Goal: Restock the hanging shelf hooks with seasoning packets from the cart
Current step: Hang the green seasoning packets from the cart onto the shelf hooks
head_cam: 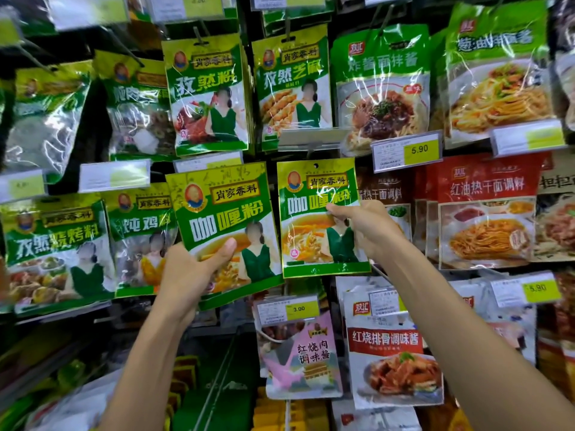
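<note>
Head view, near to far. Nearest, along the bottom edge, I make out blurred green and yellow stock (214,409); whether this lies in the cart I cannot tell. Above it the left hand (199,272) grips a glossy green-and-yellow curry-powder seasoning packet (224,213) by its lower left corner, thumb pressed flat on the front, fingers hidden behind. Further packet edges show beneath it, so I judge it the top of a small stack waiting to be hung. The right hand (367,228) pinches a second matching green-and-yellow packet (314,231) at its right edge, thumb on the front. It holds this packet upright against the hook wall, just below a clear plastic price-tag holder (311,140) at the middle of the display. The punched hang hole (315,165) sits near the packet's top edge; whether a hook passes through it I cannot tell. Farther back, neighbouring hooks carry green cumin packets (208,98) above and red noodle-sauce pouches (485,209) toward the right edge. Progress, as I judge it: the surrounding hooks look stocked, the middle position is being filled now, and the left-hand stack remains to be hung.
</note>
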{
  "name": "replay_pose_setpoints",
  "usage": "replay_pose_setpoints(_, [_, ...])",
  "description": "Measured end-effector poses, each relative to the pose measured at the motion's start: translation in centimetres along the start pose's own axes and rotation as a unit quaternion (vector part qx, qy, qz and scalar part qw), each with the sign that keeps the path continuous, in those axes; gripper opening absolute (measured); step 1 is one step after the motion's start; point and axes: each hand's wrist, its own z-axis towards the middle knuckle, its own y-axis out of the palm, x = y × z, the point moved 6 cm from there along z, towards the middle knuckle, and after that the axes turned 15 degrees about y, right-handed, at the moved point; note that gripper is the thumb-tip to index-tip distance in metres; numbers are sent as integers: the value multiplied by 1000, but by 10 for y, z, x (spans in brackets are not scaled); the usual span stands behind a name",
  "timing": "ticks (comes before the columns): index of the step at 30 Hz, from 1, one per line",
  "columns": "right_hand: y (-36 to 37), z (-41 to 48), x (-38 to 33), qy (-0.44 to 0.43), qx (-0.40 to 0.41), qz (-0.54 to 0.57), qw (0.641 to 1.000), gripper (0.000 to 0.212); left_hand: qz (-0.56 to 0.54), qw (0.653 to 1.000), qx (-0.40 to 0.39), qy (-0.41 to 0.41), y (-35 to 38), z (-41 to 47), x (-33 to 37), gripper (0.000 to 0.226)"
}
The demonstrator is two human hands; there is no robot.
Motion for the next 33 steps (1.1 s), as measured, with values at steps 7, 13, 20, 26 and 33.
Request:
replay_pose_setpoints(7, [3,13,5,27,17,-32,999,22,-2,1000,-2,18,-6,0,1,55])
replay_pose_setpoints(13, [12,47,2,27,64,-21,997,64,-5,1000,-8,9,-5,4,1,23])
replay_pose_setpoints(20, [25,83,9,14,142,-65,988,55,-3,1000,-4,6,2,6,3,26])
replay_pose_setpoints(26, [20,77,24,-8,123,-136,983,47,-43,998,-47,15,15,2,1,21])
replay_pose_setpoints(33, [-24,-26,1,-308,261,-189,895,12,-97,991,-90,-34,52,-4,-10,30])
